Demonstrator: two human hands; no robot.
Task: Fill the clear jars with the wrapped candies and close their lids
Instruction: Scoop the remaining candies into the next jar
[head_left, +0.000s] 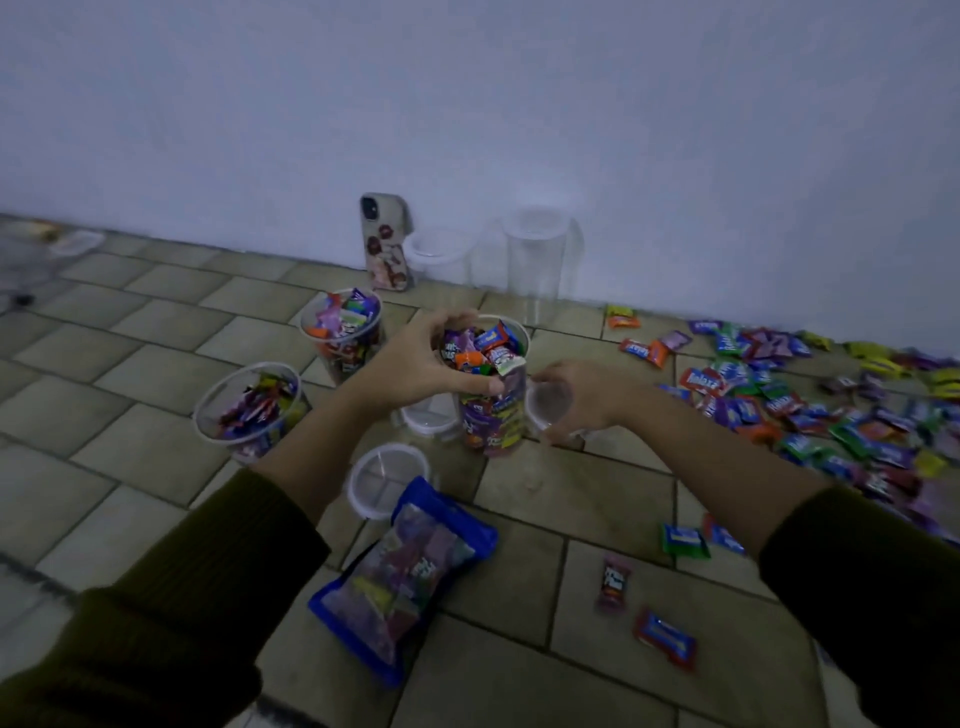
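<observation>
A clear jar (491, 415) heaped with wrapped candies stands on the tiled floor at the centre. My left hand (421, 364) curls round its rim from the left side. To the jar's right, my right hand (582, 402) grips a clear round lid (548, 402). Two more open jars hold candies: one behind-left (343, 332) and one further left (249, 410). Two loose lids lie on the floor, one (387, 480) in front and one (428, 415) beside the centre jar. A big spread of loose candies (810, 395) covers the floor to the right.
A blue candy bag (402, 574) lies near me. Stray candies (665, 636) sit at the lower right. Against the white wall stand a tall empty jar (537, 265), a shorter one (439, 254) and a leaning phone (384, 241).
</observation>
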